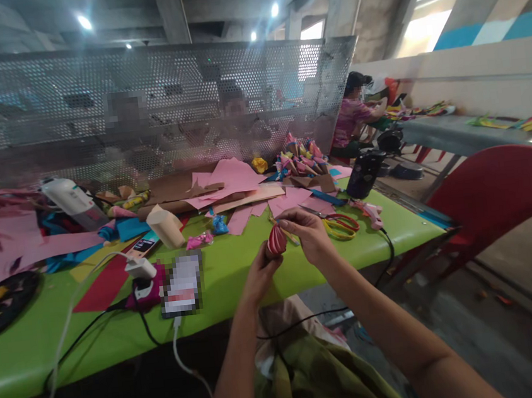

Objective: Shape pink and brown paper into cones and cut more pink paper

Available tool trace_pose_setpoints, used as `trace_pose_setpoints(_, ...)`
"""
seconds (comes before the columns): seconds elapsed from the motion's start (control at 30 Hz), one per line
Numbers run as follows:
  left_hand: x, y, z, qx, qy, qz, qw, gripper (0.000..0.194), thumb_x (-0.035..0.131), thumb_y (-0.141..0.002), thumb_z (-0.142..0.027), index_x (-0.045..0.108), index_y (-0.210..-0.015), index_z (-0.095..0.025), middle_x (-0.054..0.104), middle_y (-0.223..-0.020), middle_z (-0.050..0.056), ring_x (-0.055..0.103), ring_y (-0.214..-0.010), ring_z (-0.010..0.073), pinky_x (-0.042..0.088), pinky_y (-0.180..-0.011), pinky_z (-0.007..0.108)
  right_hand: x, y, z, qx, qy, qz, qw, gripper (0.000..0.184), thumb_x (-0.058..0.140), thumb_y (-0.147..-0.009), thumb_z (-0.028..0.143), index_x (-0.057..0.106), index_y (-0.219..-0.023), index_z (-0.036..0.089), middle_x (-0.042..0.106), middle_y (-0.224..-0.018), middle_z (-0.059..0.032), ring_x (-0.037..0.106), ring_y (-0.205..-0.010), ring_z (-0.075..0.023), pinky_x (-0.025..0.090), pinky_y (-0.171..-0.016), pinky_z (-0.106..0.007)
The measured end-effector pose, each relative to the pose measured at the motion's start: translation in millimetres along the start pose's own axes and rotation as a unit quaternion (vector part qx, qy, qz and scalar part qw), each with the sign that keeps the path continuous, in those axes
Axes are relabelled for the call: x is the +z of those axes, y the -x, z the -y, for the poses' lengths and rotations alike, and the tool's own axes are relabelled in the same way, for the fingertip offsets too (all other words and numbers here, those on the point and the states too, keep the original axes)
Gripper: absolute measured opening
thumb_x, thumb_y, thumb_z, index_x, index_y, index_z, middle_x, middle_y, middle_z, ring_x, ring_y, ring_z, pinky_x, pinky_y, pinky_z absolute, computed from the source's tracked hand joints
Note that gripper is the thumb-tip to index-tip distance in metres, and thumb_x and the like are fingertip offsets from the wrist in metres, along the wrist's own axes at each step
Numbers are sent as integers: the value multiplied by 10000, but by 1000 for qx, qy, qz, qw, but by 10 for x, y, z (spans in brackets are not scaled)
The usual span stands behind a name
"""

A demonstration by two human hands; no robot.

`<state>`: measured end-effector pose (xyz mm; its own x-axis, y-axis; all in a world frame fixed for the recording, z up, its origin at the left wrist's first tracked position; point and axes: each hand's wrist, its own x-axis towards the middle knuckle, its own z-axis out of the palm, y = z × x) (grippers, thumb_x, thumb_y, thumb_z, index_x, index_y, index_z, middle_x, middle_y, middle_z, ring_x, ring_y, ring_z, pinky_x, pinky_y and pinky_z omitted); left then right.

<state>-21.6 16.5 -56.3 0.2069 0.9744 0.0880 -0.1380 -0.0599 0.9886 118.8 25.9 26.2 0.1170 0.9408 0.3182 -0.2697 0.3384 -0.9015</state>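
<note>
Above the near side of the green table (222,283): one red-and-white striped piece (277,241), roughly cone-shaped, held up clear of the surface, presumably so that its pointed end can be seen and reached. Its wide lower part is gripped between the thumb and fingers of the left hand (264,267), by which the weight seems to be borne. By the right hand (312,235), thumb and fingertips are pressed together at the narrow tip, a light hold suited to fine work; whether the tip itself or some thin strip is pinched cannot be told. To the right, within reach: scissors (354,220) with red and yellow handles, and a pink glue gun (373,213), its black cord trailed over the near edge, away from the hands. To the left: a phone (182,284), laid face up beside a magenta power strip (152,293), likely so placed for the sake of its white cable. Farther left, one pale roll (165,226), stood slightly tilted. At the far side: pink paper sheets (230,178), loosely heaped, and a cluster of small coloured cones (302,157), perhaps gathered there to keep the near side workable.
</note>
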Motion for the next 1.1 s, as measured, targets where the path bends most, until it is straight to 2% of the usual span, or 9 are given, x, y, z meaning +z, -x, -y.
trace_pose_setpoints(0.4,-5,-2,-20,0,-1,4,1000,579,761,-696,-381,631,-1222,-177,685,-1234,71,563,-1206,274,423,-1052,362,-12,-5,1,-2,-5,7,1000,214,892,-586,387,773,-696,246,704,-731,-7,600,-728,-175,469,-689,-305)
trace_pose_setpoints(0.6,9,20,-53,12,1,-10,1000,579,759,-726,-362,628,-1259,-177,689,-1251,75,581,-1198,273,437,-1057,375,-21,23,70,-41,30,18,999,207,859,-653,429,825,-801,289,739,-848,-24,642,-852,-209,491,-776,-334)
trace_pose_setpoints(0.77,32,28,-69,38,-21,-20,999,499,735,-750,-344,650,-1215,-186,703,-1177,58,600,-1122,252,460,-1013,359,-10,41,47,-12,6,9,1000,343,875,-630,459,811,-918,284,732,-856,-16,620,-790,-184,490,-718,-318)
trace_pose_setpoints(0.93,55,48,-99,67,-43,-19,997,382,682,-777,-302,648,-1138,-182,686,-1093,51,588,-1034,224,460,-948,324,-15,37,47,-17,47,-2,999,321,886,-611,492,755,-747,233,685,-715,-6,552,-644,-148,439,-591,-283)
trace_pose_setpoints(1.1,79,56,-114,76,-47,-26,996,336,672,-771,-287,639,-1088,-181,663,-1024,41,567,-966,204,449,-895,297,-24,32,58,-39,76,-7,996,274,867,-643,462,751,-714,224,673,-675,-5,558,-624,-152,428,-584,-289)
